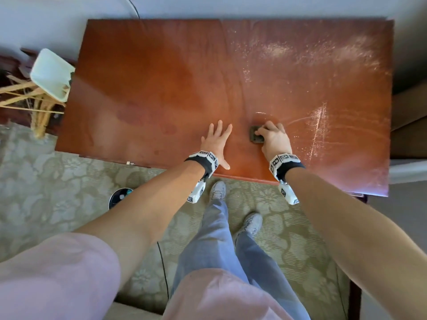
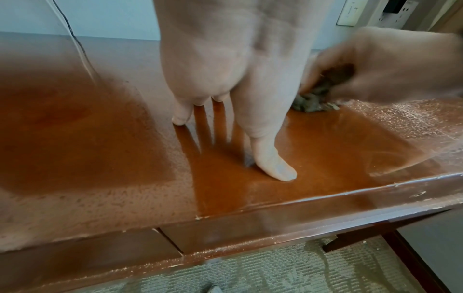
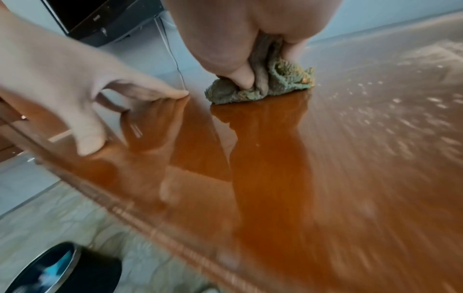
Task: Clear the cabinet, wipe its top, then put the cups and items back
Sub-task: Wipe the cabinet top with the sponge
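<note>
the right hand (image 1: pixel 273 139) grip is clamped on a bunched cloth (image 3: pixel 260 87), left hand (image 1: pixel 216 144) splayed flat beside it, so dust (image 1: pixel 318 125) just right of the grip could merely smear across the worktop (image 1: pixel 161 77).

A lived-in home room: patterned green carpet (image 1: pixel 69 181) lies below the hands, a glossy reddish-brown wooden cabinet top (image 1: pixel 184 77) beneath them, a white wall switch plate (image 2: pixel 349 12) beyond.

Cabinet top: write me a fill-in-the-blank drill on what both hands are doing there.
1. The right hand grips a ____.
2. The left hand lies ____ on the cabinet top.
3. Whitish dust shows on the top's ____ side.

Missing: rag; flat; right
</note>
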A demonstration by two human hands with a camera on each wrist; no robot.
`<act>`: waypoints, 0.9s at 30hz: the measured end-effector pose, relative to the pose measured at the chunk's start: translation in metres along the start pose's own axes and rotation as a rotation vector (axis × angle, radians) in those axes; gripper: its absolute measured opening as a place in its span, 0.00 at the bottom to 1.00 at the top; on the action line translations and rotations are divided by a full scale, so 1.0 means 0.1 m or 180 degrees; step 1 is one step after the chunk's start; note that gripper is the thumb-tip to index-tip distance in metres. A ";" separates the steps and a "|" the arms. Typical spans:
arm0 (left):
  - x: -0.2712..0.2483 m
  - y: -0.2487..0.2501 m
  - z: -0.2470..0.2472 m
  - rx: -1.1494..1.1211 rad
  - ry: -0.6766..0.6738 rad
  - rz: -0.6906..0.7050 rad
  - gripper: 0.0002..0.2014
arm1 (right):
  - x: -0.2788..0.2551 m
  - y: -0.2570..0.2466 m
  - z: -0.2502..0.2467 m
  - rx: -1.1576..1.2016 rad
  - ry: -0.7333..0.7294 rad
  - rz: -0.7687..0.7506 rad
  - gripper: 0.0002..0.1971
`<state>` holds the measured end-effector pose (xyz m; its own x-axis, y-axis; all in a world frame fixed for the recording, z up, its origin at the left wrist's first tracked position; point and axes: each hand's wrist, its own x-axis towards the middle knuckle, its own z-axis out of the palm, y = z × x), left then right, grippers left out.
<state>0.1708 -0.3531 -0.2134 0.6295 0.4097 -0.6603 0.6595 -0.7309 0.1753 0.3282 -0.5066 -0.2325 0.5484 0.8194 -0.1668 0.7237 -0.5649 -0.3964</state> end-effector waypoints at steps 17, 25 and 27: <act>0.05 -0.08 -0.30 0.0267 0.0068 0.0195 0.73 | -0.29 0.09 -0.07 -0.0158 -0.0517 -0.0401 0.25; 0.96 -0.28 -1.27 -0.0003 0.0215 -0.0310 0.83 | 0.78 -0.03 -0.17 -0.0165 -0.0316 -0.0421 0.22; 1.18 -0.28 -1.40 -0.0017 0.0159 -0.0292 0.83 | 1.00 -0.07 -0.17 -0.0187 -0.0245 -0.0407 0.20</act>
<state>0.2841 -0.2081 -0.1938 0.5860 0.5016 -0.6364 0.7174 -0.6863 0.1196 0.3851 -0.4220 -0.2311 0.4182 0.8887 -0.1879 0.8100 -0.4584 -0.3657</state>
